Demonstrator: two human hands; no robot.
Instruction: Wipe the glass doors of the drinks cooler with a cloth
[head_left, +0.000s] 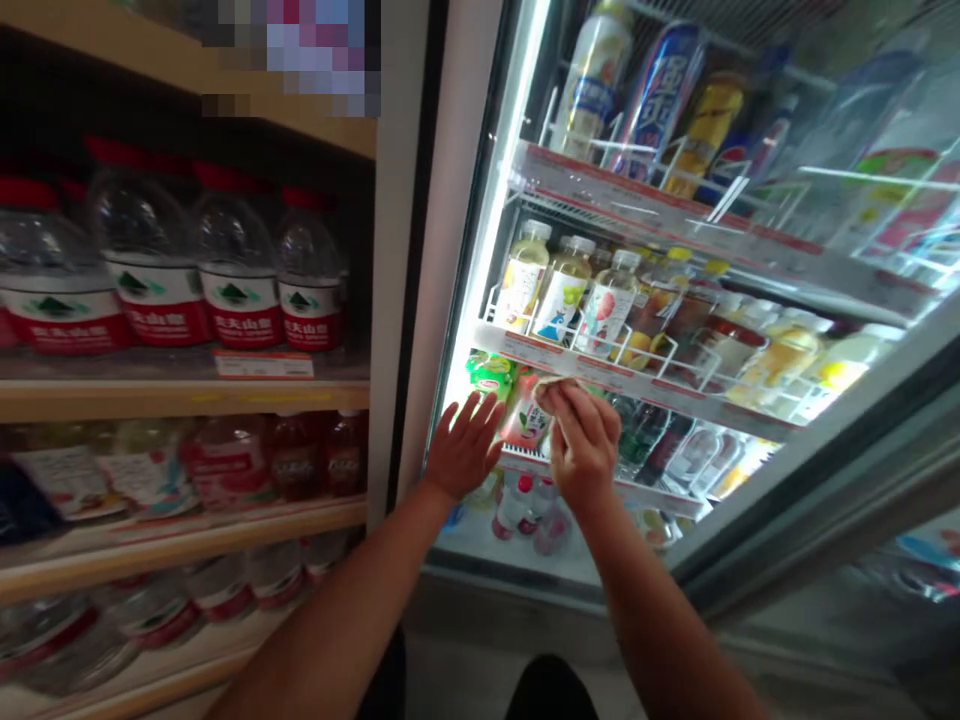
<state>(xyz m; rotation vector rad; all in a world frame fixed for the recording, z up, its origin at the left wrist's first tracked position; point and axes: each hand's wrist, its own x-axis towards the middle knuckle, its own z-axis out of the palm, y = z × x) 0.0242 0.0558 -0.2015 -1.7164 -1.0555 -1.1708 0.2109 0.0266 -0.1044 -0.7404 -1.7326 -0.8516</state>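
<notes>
Both my hands reach into an open, lit drinks fridge (450, 300). My left hand (463, 445) lies with fingers stretched out against a green-labelled bottle (491, 375) on the third shelf from the top. My right hand (581, 440) is closed in a pinch on a small pale thing at the top of a pink-labelled bottle (529, 420) beside it, just under the shelf rail (592, 372). I cannot make out what the pinched thing is.
The fridge's wire shelves hold rows of juice and tea bottles (562, 290) and cans (660, 90) above. The glass door (825, 480) stands open to the right. On the left, wooden shelves (180, 395) carry large red-labelled water bottles (157, 270).
</notes>
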